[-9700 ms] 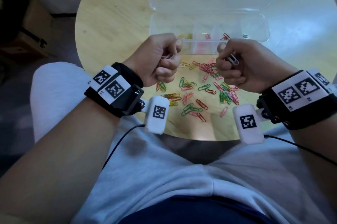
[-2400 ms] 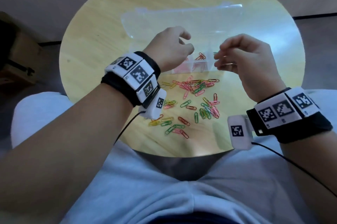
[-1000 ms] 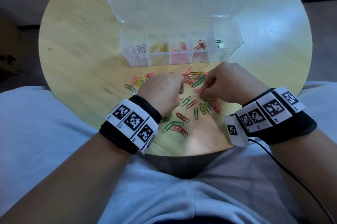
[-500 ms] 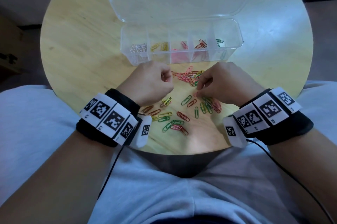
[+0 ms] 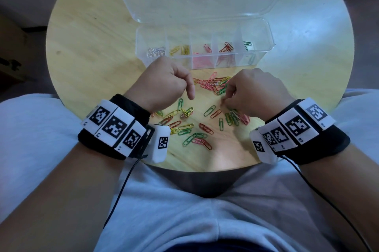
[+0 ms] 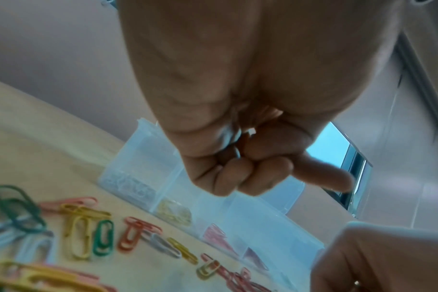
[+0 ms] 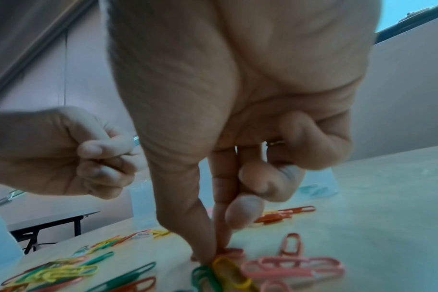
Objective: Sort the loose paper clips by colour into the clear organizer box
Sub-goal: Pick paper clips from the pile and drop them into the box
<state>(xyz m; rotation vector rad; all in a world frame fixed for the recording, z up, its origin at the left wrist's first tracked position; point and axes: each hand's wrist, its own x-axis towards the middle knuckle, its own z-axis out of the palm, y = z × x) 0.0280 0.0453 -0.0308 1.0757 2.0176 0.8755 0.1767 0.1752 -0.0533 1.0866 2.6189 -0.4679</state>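
While the head view shows only two curled fists over the loose clips [image 5: 196,126] before the open box [image 5: 205,46], the wrist views show more: left hand [image 6: 238,154] curls round a pale clip [image 6: 238,153]; right hand [image 7: 213,254] pinches a reddish clip [image 7: 234,251] against the table [image 5: 86,50].

Each bare forearm wears a broad black wristband [image 5: 106,147] carrying a row of white blocks printed with black square code markers. A white camera pod [image 5: 160,143] with its own code marker hangs from the inner side of each band, and a thin black cable [image 5: 123,186] trails from it toward the lap. The right wristband [image 5: 320,145] matches the left. Pale grey shorts [image 5: 184,221] cover the thighs.
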